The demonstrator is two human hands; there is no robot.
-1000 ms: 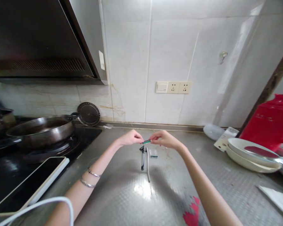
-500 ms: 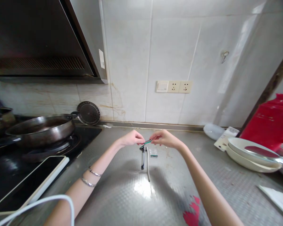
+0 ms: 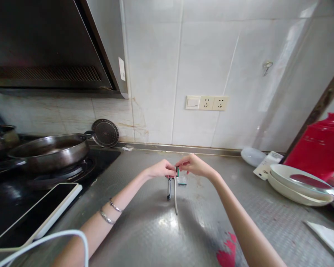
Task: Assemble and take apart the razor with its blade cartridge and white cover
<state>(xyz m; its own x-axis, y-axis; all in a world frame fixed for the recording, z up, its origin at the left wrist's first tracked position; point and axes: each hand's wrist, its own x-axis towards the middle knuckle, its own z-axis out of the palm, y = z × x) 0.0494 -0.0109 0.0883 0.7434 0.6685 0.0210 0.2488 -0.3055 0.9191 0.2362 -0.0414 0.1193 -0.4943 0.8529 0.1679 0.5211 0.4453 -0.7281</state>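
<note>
A small, thin green and dark piece [image 3: 177, 171] stands upright between my two hands over the metal counter; its kind is too small to make out. My right hand [image 3: 193, 165] pinches it from above. The fingertips of my left hand [image 3: 164, 169] are closed at its lower left side, and what they grip is partly hidden. Below my left hand lies a slim pen-like thing [image 3: 169, 190], silver and dark. Beside it is a pale grey, slightly bent stick [image 3: 175, 198]. A small clear flat case with a green edge [image 3: 182, 180] lies just under my right hand.
At left, a steel pan [image 3: 48, 152] sits on the black stove, with a phone [image 3: 36, 215] and white cable [image 3: 75, 232] nearer me. On the right are stacked white dishes [image 3: 297, 189], a white box [image 3: 268, 165] and a red container [image 3: 317, 144]. The tiled wall stands behind.
The green piece has turned from nearly level to upright. My left hand has moved right and slightly down, closer to my right hand. The things on the counter lie as before.
</note>
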